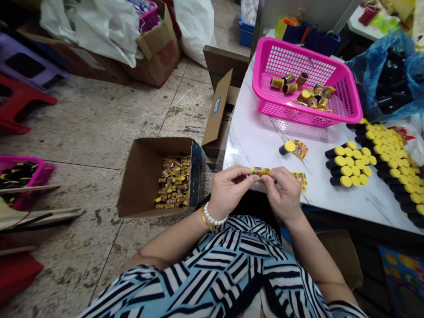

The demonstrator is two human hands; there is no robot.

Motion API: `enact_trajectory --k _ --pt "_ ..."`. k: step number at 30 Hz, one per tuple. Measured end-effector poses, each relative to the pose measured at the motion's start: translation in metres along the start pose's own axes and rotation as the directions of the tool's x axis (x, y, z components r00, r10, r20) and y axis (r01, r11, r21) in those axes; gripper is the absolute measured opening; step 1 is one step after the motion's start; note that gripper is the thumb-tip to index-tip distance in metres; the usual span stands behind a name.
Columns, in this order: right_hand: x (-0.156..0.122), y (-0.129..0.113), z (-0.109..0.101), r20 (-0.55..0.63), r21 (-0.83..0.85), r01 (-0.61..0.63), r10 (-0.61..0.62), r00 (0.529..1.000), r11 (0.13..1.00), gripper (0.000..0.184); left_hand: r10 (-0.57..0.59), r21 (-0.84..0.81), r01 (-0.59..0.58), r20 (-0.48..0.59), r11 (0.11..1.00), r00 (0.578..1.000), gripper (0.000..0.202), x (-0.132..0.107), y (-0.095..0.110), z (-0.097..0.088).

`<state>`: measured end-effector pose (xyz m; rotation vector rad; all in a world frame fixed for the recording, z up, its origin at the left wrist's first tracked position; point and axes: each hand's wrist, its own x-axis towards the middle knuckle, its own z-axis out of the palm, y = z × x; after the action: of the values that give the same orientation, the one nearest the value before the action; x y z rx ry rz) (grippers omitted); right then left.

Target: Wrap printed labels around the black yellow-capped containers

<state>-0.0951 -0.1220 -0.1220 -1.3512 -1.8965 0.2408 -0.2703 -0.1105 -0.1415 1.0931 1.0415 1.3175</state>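
Observation:
My left hand (228, 187) and my right hand (283, 192) meet at the near edge of the white table (258, 141). Together they pinch a small yellow-wrapped tube (261, 171) held level between the fingertips. Just beyond the right hand lie printed yellow labels (300, 177). A single black tube with a yellow cap (286, 147) lies on another label further back. Stacks of black yellow-capped tubes (351, 164) sit to the right.
A pink basket (347, 95) at the back of the table holds several wrapped tubes. An open cardboard box (145, 176) on the floor to my left holds many more. A blue bag (384, 75) is at the far right, another pink basket (36, 176) at the far left.

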Motion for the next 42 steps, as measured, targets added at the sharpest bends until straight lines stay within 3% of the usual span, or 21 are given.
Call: enact_trajectory --k 1,5,8,11,14,15,17,19,21,27,34,42 --pt "0.008 0.005 -0.007 -0.004 -0.052 0.032 -0.033 0.999 0.998 0.010 -0.078 -0.035 0.079 0.007 0.996 0.997 0.015 0.001 0.000 -0.002" --pt "0.044 0.035 -0.032 0.016 -0.445 0.056 -0.055 0.998 0.894 0.041 -0.352 -0.252 0.370 0.114 0.894 0.929 0.030 0.013 0.002 -0.010" --pt "0.060 0.058 -0.039 0.133 -0.535 0.056 0.019 0.991 0.843 0.035 -0.466 -0.343 0.500 0.182 0.795 0.866 0.036 0.025 0.008 -0.012" --pt "0.058 0.066 -0.038 0.083 -0.433 -0.011 0.052 0.995 0.901 0.025 -0.525 -0.381 0.580 0.248 0.720 0.815 0.034 0.033 0.012 -0.011" --pt "0.044 0.062 -0.038 -0.019 -0.007 -0.182 0.182 0.983 0.983 0.027 -0.528 -0.398 0.613 0.312 0.682 0.790 0.031 0.038 0.012 -0.009" --pt "0.039 0.060 -0.039 -0.009 0.194 -0.232 0.238 0.971 0.953 0.030 -0.523 -0.401 0.618 0.330 0.676 0.786 0.030 0.039 0.012 -0.007" --pt "0.031 0.055 -0.039 0.057 0.505 -0.296 0.311 0.949 0.810 0.033 -0.513 -0.403 0.628 0.364 0.666 0.778 0.029 0.041 0.010 -0.004" --pt "0.027 0.053 -0.037 0.111 0.630 -0.330 0.340 0.934 0.703 0.037 -0.502 -0.411 0.634 0.390 0.656 0.772 0.028 0.042 0.010 0.000" --pt "0.026 0.053 -0.034 0.121 0.644 -0.348 0.358 0.926 0.681 0.039 -0.501 -0.418 0.643 0.407 0.641 0.764 0.029 0.042 0.009 0.005" --pt "0.022 0.050 -0.028 0.020 0.628 -0.282 0.348 0.937 0.725 0.043 -0.521 -0.464 0.671 0.424 0.578 0.741 0.034 0.042 0.010 0.014" --pt "0.017 0.034 -0.031 0.031 0.582 -0.312 0.363 0.931 0.751 0.031 -0.531 -0.546 0.679 0.430 0.490 0.730 0.038 0.045 0.010 0.018" --pt "0.017 0.007 -0.044 0.082 0.427 -0.307 0.302 0.950 0.850 0.032 -0.489 -0.525 0.634 0.403 0.568 0.773 0.039 0.044 0.005 0.023"
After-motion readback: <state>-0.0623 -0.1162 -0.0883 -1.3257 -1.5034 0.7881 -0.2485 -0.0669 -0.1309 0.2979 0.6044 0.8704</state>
